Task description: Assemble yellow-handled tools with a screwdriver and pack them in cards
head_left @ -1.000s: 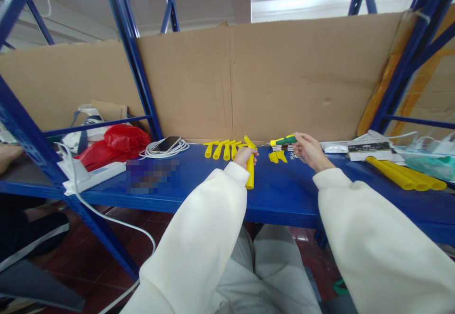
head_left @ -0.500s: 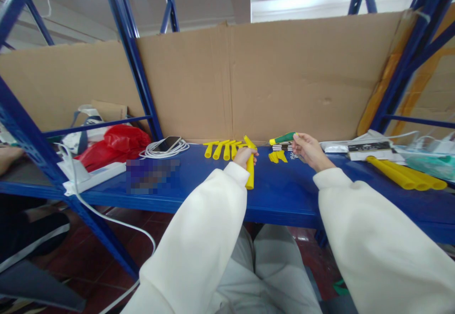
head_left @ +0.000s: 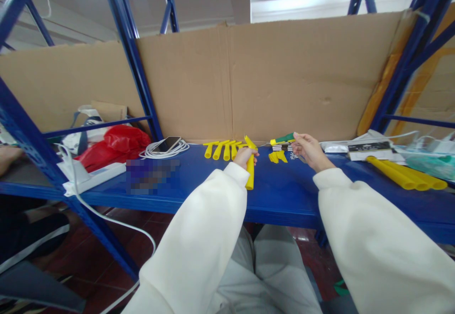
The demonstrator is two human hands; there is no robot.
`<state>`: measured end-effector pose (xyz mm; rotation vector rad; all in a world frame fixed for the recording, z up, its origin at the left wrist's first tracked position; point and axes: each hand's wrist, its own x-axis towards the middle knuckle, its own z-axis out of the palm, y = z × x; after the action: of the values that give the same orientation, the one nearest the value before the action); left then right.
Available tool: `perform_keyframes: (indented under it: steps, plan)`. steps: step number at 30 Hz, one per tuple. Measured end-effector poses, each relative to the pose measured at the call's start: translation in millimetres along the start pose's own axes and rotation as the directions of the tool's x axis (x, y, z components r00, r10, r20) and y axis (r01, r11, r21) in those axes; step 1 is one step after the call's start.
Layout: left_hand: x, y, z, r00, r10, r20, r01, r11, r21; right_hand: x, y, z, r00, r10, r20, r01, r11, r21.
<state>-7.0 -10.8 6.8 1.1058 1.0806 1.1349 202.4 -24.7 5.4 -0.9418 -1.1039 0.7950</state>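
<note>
Wrapped round a yellow plastic tube-shaped piece (head_left: 250, 174) with an angled top, my left hand (head_left: 243, 157) holds it upright over the shelf. My right hand (head_left: 308, 149) grips the end of a screwdriver (head_left: 284, 139) with a green and yellow handle. The thin shaft points left and reaches the yellow piece near my left fingers; where its tip sits cannot be made out. A row of similar yellow pieces (head_left: 217, 150) lies left of my left hand. Small yellow parts (head_left: 277, 157) lie between my hands, in front of some small stacked items (head_left: 282, 148).
More yellow tubes (head_left: 405, 174) lie at right beside a black-and-white box (head_left: 371, 149). At left are a phone (head_left: 168, 144) on a coiled white cable (head_left: 151, 150), a white power strip (head_left: 103, 175) and a red bag (head_left: 115, 143). Cardboard (head_left: 284, 77) stands behind the blue shelf (head_left: 209, 186).
The screwdriver has shifted very slightly in my right hand's grip, and its shaft shows more clearly against the yellow piece. My left hand stays in place.
</note>
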Motion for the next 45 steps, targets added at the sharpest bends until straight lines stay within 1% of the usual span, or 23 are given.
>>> perform_keyframes:
  steps: [6,10,13,17,21,25,28,31,34,37,40,45]
  plan:
    - [-0.5,0.7,0.9,1.000,0.004,-0.011,-0.004,1.000,-0.014,-2.5,-4.0,4.0,0.999,0.022,-0.046,-0.021,1.000,0.018]
    - [2.6,-1.7,0.2,0.998,0.011,-0.057,-0.012,1.000,-0.018,-4.8,-8.1,5.8,0.995,0.027,-0.098,-0.024,0.999,0.028]
    - [4.6,-3.3,-0.3,0.997,0.020,-0.073,-0.022,1.000,-0.018,-5.7,-8.3,6.3,0.993,0.035,-0.109,-0.035,0.999,0.007]
    - [4.7,-3.8,-0.3,0.997,0.030,-0.071,-0.031,0.999,-0.011,-5.4,-3.2,6.4,0.995,0.060,-0.080,-0.066,0.995,-0.078]
    - [3.4,-2.7,-0.7,0.998,0.026,-0.061,-0.027,1.000,-0.007,-5.7,1.3,6.4,0.996,0.087,-0.022,-0.090,0.982,-0.165]
    - [2.4,-2.1,-0.7,0.997,0.016,-0.070,-0.016,1.000,-0.004,-8.5,-0.1,7.4,0.987,0.161,0.030,-0.149,0.961,-0.233]
    - [1.9,-2.3,-0.1,0.997,0.019,-0.079,-0.020,1.000,-0.008,-10.2,-1.3,8.0,0.967,0.247,0.059,-0.219,0.929,-0.299]
    - [1.2,-2.1,0.5,0.997,0.015,-0.082,-0.016,1.000,-0.012,-9.6,1.2,7.5,0.938,0.332,0.097,-0.273,0.884,-0.379]
    - [0.3,-1.4,0.8,0.997,0.007,-0.075,-0.008,1.000,-0.010,-8.8,6.2,6.3,0.899,0.404,0.167,-0.296,0.844,-0.447]
    - [-0.5,-0.6,1.2,0.998,-0.003,-0.064,0.004,1.000,0.006,-10.4,10.0,5.2,0.850,0.459,0.257,-0.294,0.819,-0.493]
    - [-1.0,-0.8,2.3,0.998,-0.009,-0.064,0.011,1.000,0.026,-12.6,11.5,3.2,0.825,0.470,0.312,-0.276,0.818,-0.504]
    - [-0.9,-4.2,3.8,0.998,0.047,-0.044,-0.042,0.995,0.089,-11.0,13.8,-1.9,0.819,0.444,0.363,-0.226,0.831,-0.507]
